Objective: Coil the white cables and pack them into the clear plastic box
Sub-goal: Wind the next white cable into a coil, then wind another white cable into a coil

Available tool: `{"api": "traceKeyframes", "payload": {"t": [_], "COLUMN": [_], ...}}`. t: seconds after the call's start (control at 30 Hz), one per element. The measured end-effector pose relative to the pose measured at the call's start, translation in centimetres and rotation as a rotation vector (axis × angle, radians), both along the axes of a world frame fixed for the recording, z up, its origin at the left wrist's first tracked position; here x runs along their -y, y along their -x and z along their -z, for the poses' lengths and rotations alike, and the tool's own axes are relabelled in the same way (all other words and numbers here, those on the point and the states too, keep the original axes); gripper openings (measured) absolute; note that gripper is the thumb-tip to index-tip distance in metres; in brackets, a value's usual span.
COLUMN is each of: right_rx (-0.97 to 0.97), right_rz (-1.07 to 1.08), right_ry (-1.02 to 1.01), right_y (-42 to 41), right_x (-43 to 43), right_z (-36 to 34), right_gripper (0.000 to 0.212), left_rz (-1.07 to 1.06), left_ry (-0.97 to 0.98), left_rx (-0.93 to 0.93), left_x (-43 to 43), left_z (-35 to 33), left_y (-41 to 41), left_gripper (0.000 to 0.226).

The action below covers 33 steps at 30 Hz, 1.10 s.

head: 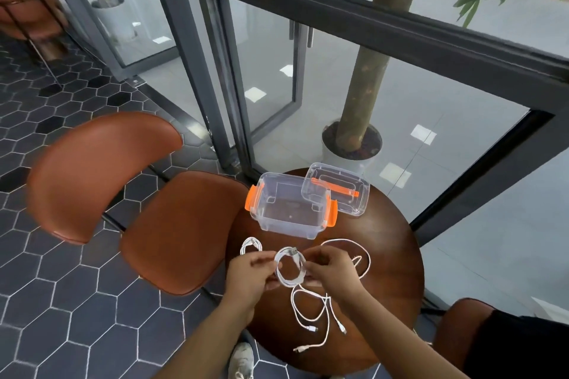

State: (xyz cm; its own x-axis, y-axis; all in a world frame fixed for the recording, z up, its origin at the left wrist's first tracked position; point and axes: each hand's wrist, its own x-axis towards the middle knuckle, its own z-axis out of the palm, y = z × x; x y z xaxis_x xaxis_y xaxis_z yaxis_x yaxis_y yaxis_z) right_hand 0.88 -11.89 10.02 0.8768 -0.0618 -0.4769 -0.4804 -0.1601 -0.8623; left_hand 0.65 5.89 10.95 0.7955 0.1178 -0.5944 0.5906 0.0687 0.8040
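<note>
My left hand (246, 275) and my right hand (331, 268) both grip a white cable coil (290, 268) held just above the round wooden table (397, 271). Behind it stands the clear plastic box (289, 209) with orange latches, open and holding nothing. Its clear lid (337, 192) leans against the box's right rear. A small coiled white cable (251, 245) lies left of the held coil. A loose white cable (311, 314) sprawls on the near side of the table. Another loose white cable (365, 255) loops to the right, partly hidden by my right hand.
A brown leather chair (144, 203) stands left of the table, touching its edge. A second brown seat (462, 326) is at the lower right. A potted tree (354, 138) and glass door frames stand behind the table. My shoe (241, 360) shows below.
</note>
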Motion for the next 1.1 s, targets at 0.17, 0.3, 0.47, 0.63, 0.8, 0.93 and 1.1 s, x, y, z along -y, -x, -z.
{"api": "traceKeyframes", "payload": {"t": [0.17,0.3,0.47,0.63,0.8,0.93,1.1], "right_rx": [-0.056,-0.066,-0.096,-0.13,-0.147,-0.188,-0.22], "right_rz": [-0.079,-0.122,-0.17,-0.183,-0.187,-0.178,-0.157], "right_ry": [0.047,0.14,0.221,0.274,0.331,0.373,0.428], "right_y": [-1.3,-1.9,-2.7,-4.2,-5.3,-5.6,-6.5], "right_x": [-2.1,-3.8,-5.4,-6.5,-6.7,-6.4,-6.6], "right_z": [2.2,4.0,6.2,8.1,10.5,13.1,15.1], "right_gripper": [0.017,0.025,0.032,0.026,0.03,0.031,0.026], "left_rz": [-0.012,-0.022,-0.015,0.002,0.017,0.048,0.066], "left_ry": [-0.047,-0.099,-0.167,-0.237,-0.285,-0.345,-0.315], "left_rx": [-0.038,-0.063,-0.083,-0.09,-0.104,-0.119,-0.197], "left_x": [-1.9,-3.2,-4.4,-4.8,-4.4,-3.6,-2.6], "left_z": [2.7,4.6,6.6,9.3,12.5,15.7,17.9], "left_y": [-0.2,-0.2,-0.5,-1.9,-2.8,-2.8,-3.1], "left_gripper": [0.02,0.023,0.022,0.025,0.025,0.028,0.03]}}
